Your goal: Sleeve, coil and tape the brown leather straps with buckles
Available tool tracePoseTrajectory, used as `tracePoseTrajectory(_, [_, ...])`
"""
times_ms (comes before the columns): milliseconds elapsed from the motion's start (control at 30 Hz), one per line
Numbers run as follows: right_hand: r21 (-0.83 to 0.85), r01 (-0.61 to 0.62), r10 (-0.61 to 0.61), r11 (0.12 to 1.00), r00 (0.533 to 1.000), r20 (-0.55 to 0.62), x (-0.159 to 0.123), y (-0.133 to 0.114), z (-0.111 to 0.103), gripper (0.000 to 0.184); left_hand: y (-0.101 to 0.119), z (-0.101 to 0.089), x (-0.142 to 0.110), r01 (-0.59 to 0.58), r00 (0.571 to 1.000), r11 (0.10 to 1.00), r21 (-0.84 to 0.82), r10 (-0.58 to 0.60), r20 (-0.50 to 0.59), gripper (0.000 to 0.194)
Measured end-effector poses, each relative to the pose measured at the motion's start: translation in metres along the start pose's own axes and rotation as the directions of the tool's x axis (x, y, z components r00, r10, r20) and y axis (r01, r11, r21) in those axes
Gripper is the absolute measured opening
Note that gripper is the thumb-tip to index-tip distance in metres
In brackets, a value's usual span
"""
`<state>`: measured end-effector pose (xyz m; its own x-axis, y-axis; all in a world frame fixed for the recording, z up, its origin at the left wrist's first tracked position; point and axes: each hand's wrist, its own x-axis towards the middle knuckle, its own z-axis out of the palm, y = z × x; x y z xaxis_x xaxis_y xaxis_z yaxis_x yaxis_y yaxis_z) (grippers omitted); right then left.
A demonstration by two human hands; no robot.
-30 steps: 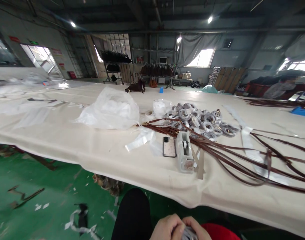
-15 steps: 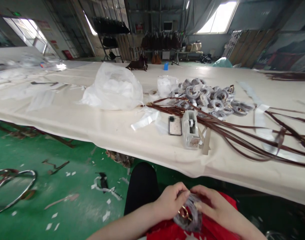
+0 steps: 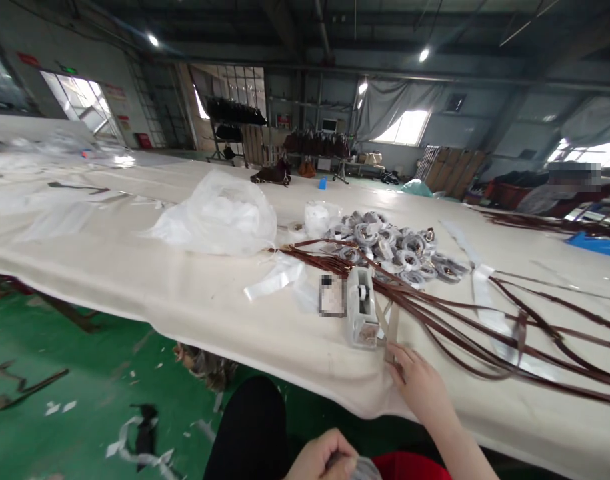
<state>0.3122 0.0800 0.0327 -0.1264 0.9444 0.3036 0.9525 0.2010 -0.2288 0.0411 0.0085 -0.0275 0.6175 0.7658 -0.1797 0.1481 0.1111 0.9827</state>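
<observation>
Nearest me, at the bottom edge of my view, my left hand (image 3: 325,457) has its grip closed around a plastic-wrapped coil (image 3: 365,469); the frame cuts the coil off, so I cannot tell which way its long axis lies. It sits over my lap, between the black-clad knee (image 3: 252,427) and the red cloth (image 3: 409,465). My right hand (image 3: 419,383) reaches to the near edge of the worktop (image 3: 295,360), its grip narrow, fingers at the near end of a flat tan strip (image 3: 393,325). I cannot tell whether they pinch it. The strip's long axis runs away from me, its far end leaning slightly right, towards the brown straps (image 3: 455,319). Just left of the strip stands the tape dispenser (image 3: 363,327), its length also pointing away, far end a touch left; beside that lies a blurred, dark-edged rectangle (image 3: 333,297). The straps stretch from the far left to the near right, beyond the dispenser. Behind them I see a heap of wrapped coils (image 3: 409,260), with a small white bag (image 3: 319,218) and a tape roll (image 3: 297,230) to its left, then a big translucent bag (image 3: 225,217). Farther off, a dark brown handbag (image 3: 275,175) rests on the worktop, and past it hang more bags on a rack (image 3: 317,145).
</observation>
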Motion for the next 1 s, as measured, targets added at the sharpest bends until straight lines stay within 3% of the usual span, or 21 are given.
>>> tracePoseTrajectory(100, [-0.012, 0.002, -0.002, 1.000, 1.000, 0.007, 0.001, 0.004, 0.003, 0.023, -0.003, -0.002, 0.001, 0.002, 1.000, 0.999, 0.041, -0.002, 0.003, 0.072])
tracePoseTrajectory(400, [0.021, 0.023, -0.024, 1.000, 0.999, 0.026, 0.002, 0.007, 0.000, 0.037, 0.013, -0.001, 0.000, -0.021, 1.000, 0.997, 0.072, 0.020, 0.005, 0.070])
tracePoseTrajectory(533, [0.042, 0.044, -0.045, 0.998, 0.999, 0.023, 0.006, 0.008, -0.001, 0.025, 0.015, 0.000, 0.001, -0.013, 1.000, 0.997, 0.075, 0.012, 0.013, 0.071])
tracePoseTrajectory(633, [0.051, 0.061, -0.060, 0.997, 0.998, -0.021, 0.008, 0.009, -0.001, 0.023, 0.015, 0.000, 0.001, -0.009, 1.000, 0.998, 0.063, 0.009, 0.010, 0.072])
tracePoseTrajectory(733, [0.024, 0.025, -0.021, 0.999, 0.985, -0.173, 0.008, 0.010, -0.007, 0.028, 0.016, -0.001, 0.000, -0.028, 1.000, 0.998, 0.057, 0.028, -0.003, 0.069])
tracePoseTrajectory(833, [-0.031, -0.087, 0.065, 0.996, 0.897, -0.436, 0.003, 0.009, -0.027, 0.033, 0.016, -0.001, -0.001, -0.025, 0.999, 0.998, 0.060, 0.027, -0.023, 0.065])
tracePoseTrajectory(933, [-0.039, -0.275, 0.177, 0.961, 0.715, -0.677, -0.014, 0.003, -0.058, 0.027, 0.021, 0.000, -0.004, 0.001, 0.999, 0.999, 0.053, 0.001, -0.037, 0.057])
tracePoseTrajectory(967, [-0.003, -0.316, 0.224, 0.949, 0.679, -0.699, -0.024, 0.000, -0.068, 0.026, 0.024, 0.001, -0.005, 0.013, 0.998, 0.999, 0.048, -0.010, -0.054, 0.054])
tracePoseTrajectory(1000, [0.050, -0.320, 0.267, 0.946, 0.684, -0.678, -0.035, -0.003, -0.077, 0.027, 0.027, 0.002, -0.007, 0.027, 0.997, 0.999, 0.035, -0.025, -0.072, 0.050])
